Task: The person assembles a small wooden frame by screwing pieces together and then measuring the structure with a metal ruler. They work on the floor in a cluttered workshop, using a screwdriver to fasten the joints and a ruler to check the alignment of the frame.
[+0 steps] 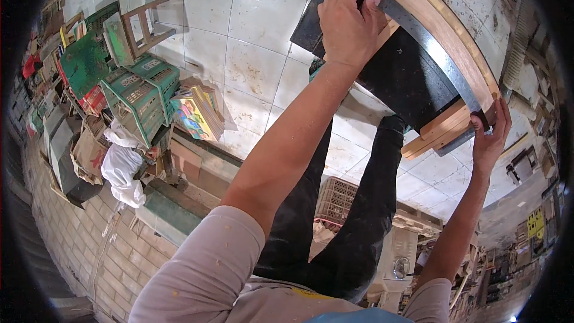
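Observation:
A long flat metal strip (431,46), like a straightedge, lies along a pale wooden strip (455,48) over a black work surface (406,72). It looks bowed in this wide view. My left hand (351,27) is closed at the strip's far end, thumb and curled fingers gripping it. At its near right end, my right hand (491,134) is closed, with the thumb on the metal end and the fingers round the outer side of the wood. Shorter wooden pieces (439,131) lie at the near right edge of the black surface.
Green plastic crates (140,93), a stack of books (197,110) and a small wooden stool (134,30) stand at left on the tiled floor (254,42). A white bag (122,170) lies nearer. A brown crate (336,199) shows between my legs. Clutter lines the right side.

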The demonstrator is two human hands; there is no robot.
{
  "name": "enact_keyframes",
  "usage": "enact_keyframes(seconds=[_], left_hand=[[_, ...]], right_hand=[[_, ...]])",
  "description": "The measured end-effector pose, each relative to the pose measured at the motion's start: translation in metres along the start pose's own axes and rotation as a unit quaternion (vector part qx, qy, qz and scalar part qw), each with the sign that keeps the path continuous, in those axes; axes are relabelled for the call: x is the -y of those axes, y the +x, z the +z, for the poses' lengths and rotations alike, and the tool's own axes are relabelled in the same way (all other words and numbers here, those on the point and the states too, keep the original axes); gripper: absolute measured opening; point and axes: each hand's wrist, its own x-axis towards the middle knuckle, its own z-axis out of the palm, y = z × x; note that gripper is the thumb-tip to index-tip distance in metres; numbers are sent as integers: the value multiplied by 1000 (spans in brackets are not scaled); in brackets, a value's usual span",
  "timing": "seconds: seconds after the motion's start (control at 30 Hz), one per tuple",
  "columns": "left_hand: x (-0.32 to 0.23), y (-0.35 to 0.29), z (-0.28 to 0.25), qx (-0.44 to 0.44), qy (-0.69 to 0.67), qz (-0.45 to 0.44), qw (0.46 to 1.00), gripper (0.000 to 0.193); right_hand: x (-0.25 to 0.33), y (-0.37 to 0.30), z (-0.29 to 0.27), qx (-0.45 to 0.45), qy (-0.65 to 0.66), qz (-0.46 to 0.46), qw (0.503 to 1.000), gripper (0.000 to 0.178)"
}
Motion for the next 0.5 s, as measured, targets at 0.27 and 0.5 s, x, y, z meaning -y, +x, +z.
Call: enact_keyframes(seconds=[0.27, 0.5], left_hand=[[-5, 1, -2, -2, -6, -17, 1000, 31], [-1, 0, 0, -7, 10, 4, 1000, 32]], right_hand=[[0, 0, 1, 0, -16, 2, 1000, 77], [0, 1, 1, 5, -11, 10, 1000, 77]])
